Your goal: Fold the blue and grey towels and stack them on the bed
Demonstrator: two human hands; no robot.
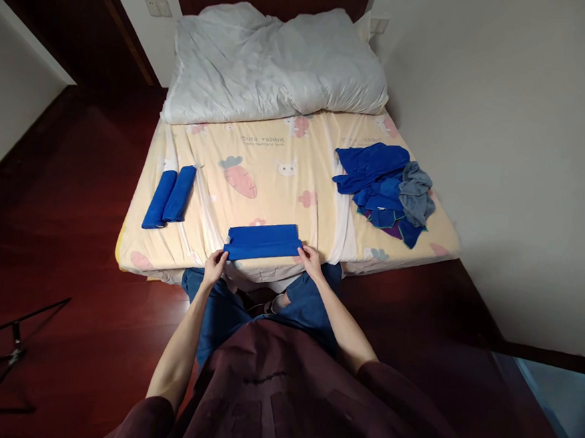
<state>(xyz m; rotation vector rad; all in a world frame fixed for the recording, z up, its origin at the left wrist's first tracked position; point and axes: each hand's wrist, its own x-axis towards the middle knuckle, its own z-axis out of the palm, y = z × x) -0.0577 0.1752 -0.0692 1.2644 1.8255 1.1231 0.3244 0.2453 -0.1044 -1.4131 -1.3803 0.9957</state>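
A blue cloth [262, 241], folded into a long flat strip, lies near the front edge of the bed [276, 171]. My left hand [214, 265] pinches its left end, fingers closed on the fabric. At the strip's right end, my right hand [310, 259] grips the near corner the same way. Two rolled blue cloths [170, 196] lie side by side at the bed's left. A loose heap of blue and grey cloths [387, 189] sits at the right.
A crumpled white duvet [278, 64] covers the head of the bed. A white wall runs along the right. Dark red wooden floor surrounds the bed, with a black stand [7, 352] at the lower left.
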